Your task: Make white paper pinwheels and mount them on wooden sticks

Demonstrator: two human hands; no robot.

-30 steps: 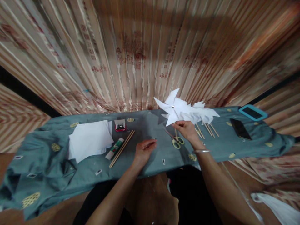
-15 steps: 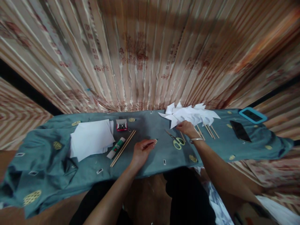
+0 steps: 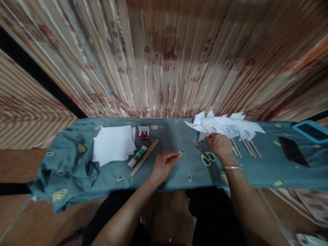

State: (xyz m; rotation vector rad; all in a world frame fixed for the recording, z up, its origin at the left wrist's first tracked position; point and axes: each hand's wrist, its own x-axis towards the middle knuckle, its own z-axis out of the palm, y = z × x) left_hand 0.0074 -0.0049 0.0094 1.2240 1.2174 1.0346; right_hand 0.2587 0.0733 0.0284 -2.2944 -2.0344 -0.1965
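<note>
White paper pinwheels (image 3: 225, 124) on thin wooden sticks (image 3: 248, 148) lie overlapping in a row at the table's back right. My right hand (image 3: 220, 147), with a bracelet at the wrist, is closed at the lower edge of the leftmost pinwheel (image 3: 201, 125), whose stick it hides. Just left of that hand lie scissors (image 3: 208, 158) with pale green handles. My left hand (image 3: 164, 165) hovers low over the cloth at the middle, thumb and fingertips pressed together; anything between them is too small to make out.
On the green patterned cloth (image 3: 176, 177) at left are white paper sheets (image 3: 114, 145), a small red box (image 3: 144, 133), a glue stick (image 3: 137, 157) and two bare sticks (image 3: 145, 157). A black phone (image 3: 293, 151) and a blue-framed device (image 3: 311, 131) lie at right. A curtain (image 3: 164, 68) hangs behind.
The view has swung left, so everything sits further right in the picture. Both hands keep nearly the same places over the table; my right hand's wrist has turned slightly.
</note>
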